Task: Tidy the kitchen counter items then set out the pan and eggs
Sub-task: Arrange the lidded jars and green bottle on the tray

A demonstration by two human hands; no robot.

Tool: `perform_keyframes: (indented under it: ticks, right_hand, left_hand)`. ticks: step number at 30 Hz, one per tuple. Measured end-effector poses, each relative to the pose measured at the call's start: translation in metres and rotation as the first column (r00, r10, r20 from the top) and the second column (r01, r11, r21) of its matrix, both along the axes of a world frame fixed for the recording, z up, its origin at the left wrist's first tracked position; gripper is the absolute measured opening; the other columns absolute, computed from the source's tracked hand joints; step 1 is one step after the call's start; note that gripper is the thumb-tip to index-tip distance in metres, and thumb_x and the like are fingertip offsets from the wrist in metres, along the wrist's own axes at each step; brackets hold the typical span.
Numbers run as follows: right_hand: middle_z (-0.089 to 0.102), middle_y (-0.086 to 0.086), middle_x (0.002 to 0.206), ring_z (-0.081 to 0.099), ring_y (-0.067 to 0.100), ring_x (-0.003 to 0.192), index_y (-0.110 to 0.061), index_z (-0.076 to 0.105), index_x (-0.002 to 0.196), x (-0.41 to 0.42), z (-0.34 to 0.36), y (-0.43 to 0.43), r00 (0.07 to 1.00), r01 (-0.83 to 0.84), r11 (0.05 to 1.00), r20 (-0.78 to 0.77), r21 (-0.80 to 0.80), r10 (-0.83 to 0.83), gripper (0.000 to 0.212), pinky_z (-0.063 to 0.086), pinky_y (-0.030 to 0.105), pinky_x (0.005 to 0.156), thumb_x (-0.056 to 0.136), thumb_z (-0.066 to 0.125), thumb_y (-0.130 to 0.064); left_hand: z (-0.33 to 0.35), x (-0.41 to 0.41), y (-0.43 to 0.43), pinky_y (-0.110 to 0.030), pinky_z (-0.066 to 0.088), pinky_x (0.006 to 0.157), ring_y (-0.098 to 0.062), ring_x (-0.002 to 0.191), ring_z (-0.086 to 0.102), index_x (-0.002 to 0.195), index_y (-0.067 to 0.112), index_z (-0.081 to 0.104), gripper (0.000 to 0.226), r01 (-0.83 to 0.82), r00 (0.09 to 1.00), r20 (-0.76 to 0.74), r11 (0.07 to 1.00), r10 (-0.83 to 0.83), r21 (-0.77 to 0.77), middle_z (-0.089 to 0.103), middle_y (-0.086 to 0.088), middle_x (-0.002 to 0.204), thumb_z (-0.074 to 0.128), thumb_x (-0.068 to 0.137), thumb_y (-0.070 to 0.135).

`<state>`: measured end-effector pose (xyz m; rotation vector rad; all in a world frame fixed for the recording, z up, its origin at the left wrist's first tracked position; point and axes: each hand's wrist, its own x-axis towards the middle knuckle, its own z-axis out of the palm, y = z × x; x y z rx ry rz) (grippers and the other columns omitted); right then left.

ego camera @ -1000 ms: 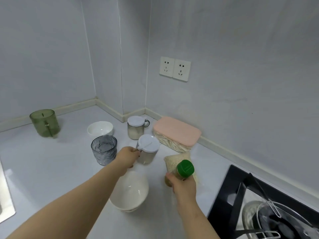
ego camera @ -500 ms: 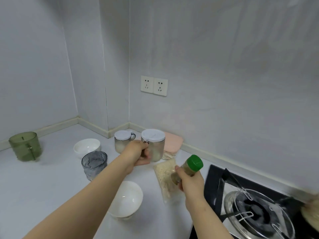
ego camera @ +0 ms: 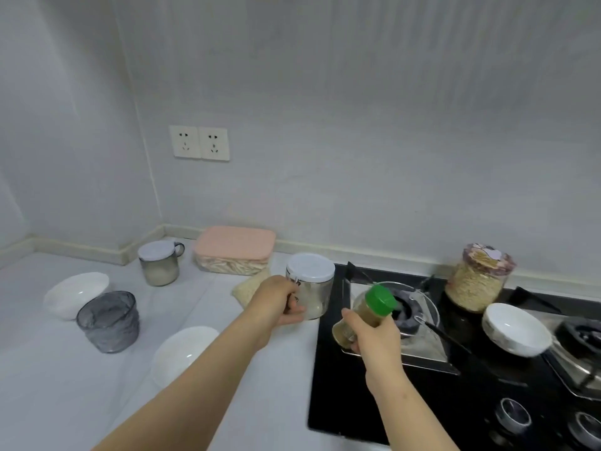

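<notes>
Left hand (ego camera: 276, 304) grips the jar (ego camera: 312, 289) by its side. Right hand (ego camera: 370, 336) wraps the tilted bottle (ego camera: 364, 315). Both seem lifted at the stove (ego camera: 357, 402) edge. Carry them upright and set each down clear of the burner (ego camera: 403, 315), one at a time.

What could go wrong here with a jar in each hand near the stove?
The left hand holds the white-lidded jar by one side only, so it might tip or slip. The right hand holds the green-capped bottle tilted above the stove; a loose cap could spill there. The bowl on the stove could get knocked.
</notes>
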<state>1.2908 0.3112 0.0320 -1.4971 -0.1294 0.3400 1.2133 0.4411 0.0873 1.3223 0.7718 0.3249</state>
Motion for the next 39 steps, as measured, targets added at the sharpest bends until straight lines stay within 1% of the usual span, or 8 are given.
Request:
perform_keyframes:
  ticks: [2,5,11,16,19,24,34,39]
  right_hand:
    - [0.065,0.002,0.089,0.062,0.021,0.086,-0.020,0.058,0.088,0.003,-0.003,-0.019,0.999,0.032,0.999,-0.010,-0.021,-0.033,0.020,0.052,0.043,0.087,0.077,0.074,-0.015]
    - [0.065,0.003,0.094,0.062,0.024,0.094,-0.019,0.059,0.096,0.005,-0.004,-0.059,0.995,0.098,0.995,-0.012,-0.015,-0.099,0.025,0.049,0.051,0.094,0.077,0.074,-0.017]
    - [0.065,0.001,0.095,0.062,0.022,0.096,-0.022,0.058,0.094,0.015,-0.003,-0.152,0.981,0.191,0.982,-0.020,0.006,-0.191,0.026,0.049,0.048,0.094,0.076,0.075,-0.015]
    - [0.064,0.002,0.093,0.063,0.022,0.093,-0.022,0.058,0.091,0.032,0.005,-0.276,0.964,0.265,0.964,0.033,-0.016,-0.264,0.023,0.052,0.046,0.091,0.077,0.074,-0.014]
    - [0.063,0.002,0.091,0.061,0.022,0.090,-0.021,0.056,0.089,0.042,0.006,-0.344,0.953,0.303,0.952,0.040,-0.044,-0.302,0.023,0.051,0.047,0.092,0.076,0.074,-0.013]
    - [0.065,0.004,0.090,0.062,0.024,0.092,-0.020,0.059,0.088,0.053,0.003,-0.440,0.932,0.363,0.928,0.036,-0.090,-0.361,0.023,0.051,0.047,0.091,0.073,0.075,-0.014]
    - [0.062,0.004,0.082,0.057,0.021,0.078,-0.016,0.057,0.084,0.098,-0.013,-0.548,0.860,0.510,0.859,-0.006,-0.044,-0.511,0.018,0.045,0.035,0.072,0.076,0.071,-0.007]
    - [0.063,0.004,0.090,0.061,0.025,0.090,-0.017,0.056,0.091,0.163,-0.012,-0.582,0.833,0.553,0.829,0.019,-0.084,-0.553,0.022,0.052,0.044,0.086,0.076,0.072,-0.011]
  left_hand:
    - [-0.003,0.007,-0.018,-0.039,0.056,0.074,-0.019,0.066,0.054,0.080,0.010,0.047,0.016,0.001,1.000,-0.009,1.000,-0.001,0.028,0.043,-0.006,0.062,0.039,0.093,0.004]
    - [-0.003,0.021,-0.059,-0.041,0.056,0.084,-0.018,0.067,0.058,0.083,0.011,0.049,0.014,0.075,0.997,-0.019,0.995,-0.074,0.059,0.046,-0.007,0.065,0.040,0.093,0.006]
    - [0.006,0.044,-0.148,-0.038,0.056,0.080,-0.019,0.068,0.058,0.085,0.007,0.051,0.013,0.157,0.987,-0.013,0.986,-0.158,-0.052,0.041,-0.007,0.058,0.041,0.090,0.000]
    - [-0.002,0.068,-0.253,-0.038,0.055,0.082,-0.020,0.069,0.057,0.086,0.010,0.050,0.007,0.223,0.975,0.034,0.973,-0.222,-0.052,0.042,-0.006,0.061,0.046,0.092,0.010]
    - [-0.009,0.086,-0.318,-0.037,0.054,0.080,-0.020,0.066,0.058,0.075,0.009,0.050,0.020,0.259,0.966,0.031,0.964,-0.257,-0.067,0.041,-0.005,0.057,0.049,0.092,0.019]
    - [-0.021,0.114,-0.416,-0.038,0.055,0.082,-0.022,0.070,0.060,0.076,0.009,0.052,0.029,0.330,0.944,0.024,0.938,-0.329,-0.106,0.041,-0.005,0.055,0.048,0.095,0.030]
    - [-0.035,0.190,-0.518,-0.038,0.056,0.081,-0.024,0.074,0.063,0.076,0.008,0.052,0.033,0.452,0.891,0.019,0.884,-0.453,-0.120,0.040,-0.005,0.055,0.047,0.096,0.034]
    - [-0.034,0.260,-0.563,-0.033,0.055,0.068,-0.023,0.067,0.060,0.075,0.008,0.050,0.033,0.510,0.860,0.048,0.847,-0.509,-0.149,0.038,-0.005,0.053,0.046,0.096,0.032]
